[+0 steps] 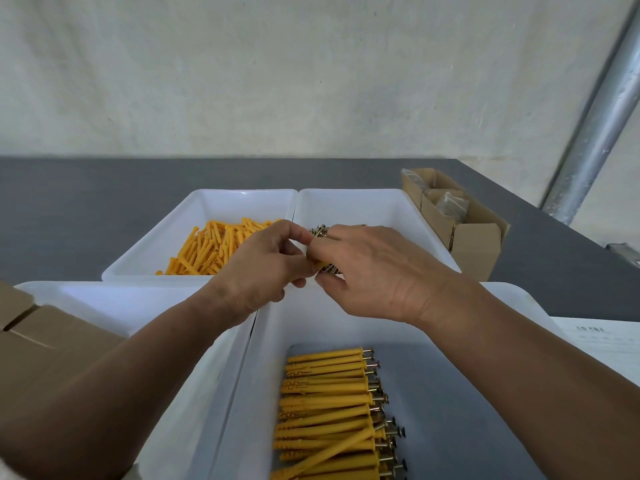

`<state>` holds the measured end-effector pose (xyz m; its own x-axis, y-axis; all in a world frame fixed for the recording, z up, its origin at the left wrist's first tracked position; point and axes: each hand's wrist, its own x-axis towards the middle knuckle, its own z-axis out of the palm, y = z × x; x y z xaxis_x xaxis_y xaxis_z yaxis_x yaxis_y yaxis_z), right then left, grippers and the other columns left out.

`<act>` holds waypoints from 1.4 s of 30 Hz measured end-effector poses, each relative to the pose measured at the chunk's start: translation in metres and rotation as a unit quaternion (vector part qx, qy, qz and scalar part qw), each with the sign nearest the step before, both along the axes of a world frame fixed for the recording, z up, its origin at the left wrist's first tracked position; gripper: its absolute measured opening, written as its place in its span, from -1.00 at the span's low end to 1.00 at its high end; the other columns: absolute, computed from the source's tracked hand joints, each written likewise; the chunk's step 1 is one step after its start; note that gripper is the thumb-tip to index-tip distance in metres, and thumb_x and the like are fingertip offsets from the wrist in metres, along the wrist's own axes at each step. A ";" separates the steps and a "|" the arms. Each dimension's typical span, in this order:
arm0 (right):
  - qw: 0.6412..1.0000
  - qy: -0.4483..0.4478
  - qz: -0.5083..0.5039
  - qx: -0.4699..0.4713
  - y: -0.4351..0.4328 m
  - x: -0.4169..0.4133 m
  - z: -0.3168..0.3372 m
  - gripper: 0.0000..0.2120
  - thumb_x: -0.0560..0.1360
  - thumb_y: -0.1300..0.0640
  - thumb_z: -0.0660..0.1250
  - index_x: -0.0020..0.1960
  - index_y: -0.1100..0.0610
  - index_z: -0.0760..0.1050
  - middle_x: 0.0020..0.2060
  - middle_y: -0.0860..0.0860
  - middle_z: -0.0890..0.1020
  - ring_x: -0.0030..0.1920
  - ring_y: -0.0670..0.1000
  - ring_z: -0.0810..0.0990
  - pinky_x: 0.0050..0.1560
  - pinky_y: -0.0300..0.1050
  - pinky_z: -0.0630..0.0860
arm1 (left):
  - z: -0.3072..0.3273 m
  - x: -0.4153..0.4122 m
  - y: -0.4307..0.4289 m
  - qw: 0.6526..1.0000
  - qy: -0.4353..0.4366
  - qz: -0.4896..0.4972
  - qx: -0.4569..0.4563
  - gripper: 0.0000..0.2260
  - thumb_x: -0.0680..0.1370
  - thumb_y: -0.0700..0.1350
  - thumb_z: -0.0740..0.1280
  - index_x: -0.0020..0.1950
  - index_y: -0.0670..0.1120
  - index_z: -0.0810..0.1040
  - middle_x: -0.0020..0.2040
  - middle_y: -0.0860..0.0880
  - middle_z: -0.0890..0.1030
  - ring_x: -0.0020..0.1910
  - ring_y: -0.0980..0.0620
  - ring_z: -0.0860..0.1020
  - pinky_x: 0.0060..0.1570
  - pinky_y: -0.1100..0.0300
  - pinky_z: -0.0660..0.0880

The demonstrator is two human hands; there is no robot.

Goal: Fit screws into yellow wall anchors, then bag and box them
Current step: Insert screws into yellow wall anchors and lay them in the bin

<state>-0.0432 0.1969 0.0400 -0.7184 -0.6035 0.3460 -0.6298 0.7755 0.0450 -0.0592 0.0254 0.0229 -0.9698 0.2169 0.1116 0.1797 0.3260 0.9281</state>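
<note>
My left hand (258, 268) and my right hand (370, 271) meet above the near rim of the far bins. Between their fingertips sits a yellow anchor (317, 264), pinched by the left fingers. My right hand pinches a screw at it; the screw itself is mostly hidden. Loose yellow anchors (211, 247) fill the far left white bin (162, 237). Screws (320, 231) lie in the far right white bin (391, 206), mostly behind my right hand. Several finished anchors with screws (332, 410) are stacked in the near right white bin (263, 358).
An open cardboard box (478, 244) holding clear bags stands at the right on the grey table. Another cardboard box (38, 341) sits at the near left over a white bin (114, 299). A printed sheet (602, 341) lies near right. A metal pole (602, 123) rises at the right.
</note>
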 end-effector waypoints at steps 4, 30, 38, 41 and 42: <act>0.999 -0.030 0.022 0.001 -0.005 0.003 0.005 -0.82 0.62 -0.04 0.17 0.12 -0.06 0.50 -0.09 -0.05 0.56 -0.08 0.03 0.56 -0.09 0.04 0.53 | 0.002 0.002 -0.001 1.000 -0.011 -0.013 0.011 -0.61 0.26 -0.14 0.33 0.08 -0.05 0.56 -0.25 -0.06 0.57 -0.27 0.07 0.54 -0.50 0.27 0.37; 0.956 -0.206 -0.074 0.194 -0.014 0.011 -0.029 -0.79 0.53 0.33 0.22 0.09 0.17 0.54 -0.16 0.04 0.41 -0.17 0.05 0.43 -0.41 -0.18 0.22 | -0.025 -0.032 -0.038 0.900 0.120 0.220 -0.357 -0.85 0.54 -0.05 0.23 -0.05 0.01 0.60 -0.19 0.11 0.53 -0.25 0.15 0.41 -0.36 0.22 0.29; 0.953 -0.204 -0.084 0.210 -0.016 0.012 -0.034 -0.65 0.52 0.35 0.21 0.25 0.12 0.51 0.04 0.10 0.50 -0.10 0.08 0.48 -0.31 -0.15 0.30 | -0.027 -0.033 -0.039 0.871 0.060 0.161 -0.459 -0.66 0.61 0.03 0.08 -0.19 -0.03 0.57 -0.23 0.02 0.53 -0.20 0.02 0.46 -0.33 0.17 0.27; 0.962 -0.188 -0.060 0.190 -0.013 0.013 -0.022 -0.78 0.56 0.19 0.26 0.18 0.09 0.55 0.01 0.05 0.55 -0.04 0.06 0.53 -0.25 -0.12 0.42 | -0.027 -0.033 -0.039 0.869 0.059 0.161 -0.465 -0.63 0.62 0.03 0.08 -0.28 -0.05 0.53 -0.26 -0.01 0.51 -0.25 0.04 0.44 -0.36 0.17 0.25; 0.970 -0.169 -0.046 0.171 -0.012 0.013 -0.015 -0.83 0.57 0.11 0.26 0.09 0.09 0.58 -0.10 0.01 0.55 -0.10 0.03 0.51 -0.25 -0.12 0.46 | -0.028 -0.034 -0.039 0.870 0.059 0.163 -0.463 -0.62 0.62 0.03 0.07 -0.30 -0.05 0.50 -0.26 -0.03 0.50 -0.27 0.05 0.43 -0.37 0.17 0.24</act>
<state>-0.0306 0.1849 0.0249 -0.8122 -0.5693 -0.1270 -0.5820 0.8054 0.1120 -0.0931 -0.0133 -0.0046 -0.9903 -0.0173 0.1382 0.0141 0.9747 0.2231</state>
